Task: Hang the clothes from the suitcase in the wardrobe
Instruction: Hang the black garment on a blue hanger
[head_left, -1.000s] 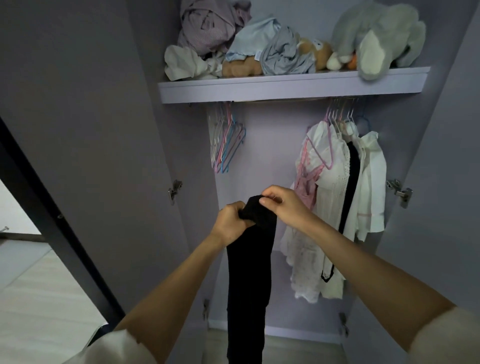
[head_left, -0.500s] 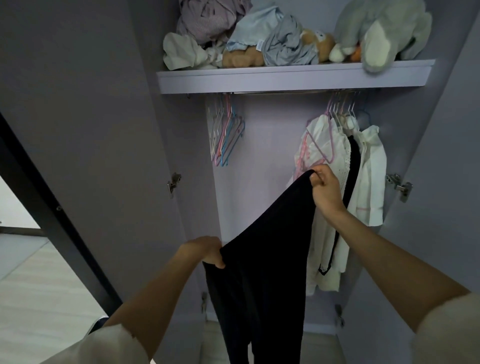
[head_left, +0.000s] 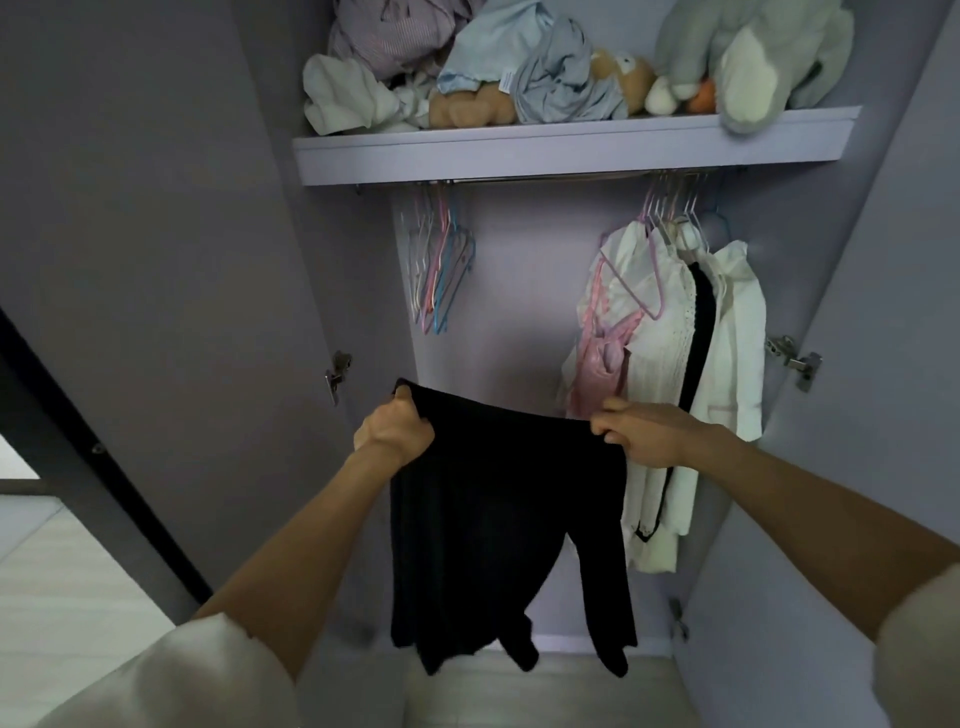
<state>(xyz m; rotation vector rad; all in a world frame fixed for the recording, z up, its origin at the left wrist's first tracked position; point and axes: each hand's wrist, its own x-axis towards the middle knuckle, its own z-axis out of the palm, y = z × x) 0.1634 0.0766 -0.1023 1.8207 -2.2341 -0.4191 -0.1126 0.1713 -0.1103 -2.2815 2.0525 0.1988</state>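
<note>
A black garment (head_left: 504, 514) hangs spread out in front of the open lilac wardrobe. My left hand (head_left: 395, 428) grips its top left corner. My right hand (head_left: 644, 431) pinches its top right corner. The top edge runs nearly level between both hands, and the fabric falls towards the wardrobe floor. Above, the metal rail (head_left: 545, 180) runs under the shelf. A bunch of empty coloured hangers (head_left: 439, 270) hangs at the rail's left end. The suitcase is not in view.
White, pink and black clothes (head_left: 675, 364) hang at the rail's right end. The shelf (head_left: 519, 150) carries crumpled clothes and plush toys. Both wardrobe doors stand open, the left door (head_left: 171, 260) and the right door (head_left: 893, 364). A pale floor shows at lower left.
The bunched black garment has been pulled apart and spread wide. My left hand rose and my right hand came down, so the top edge is now level.
</note>
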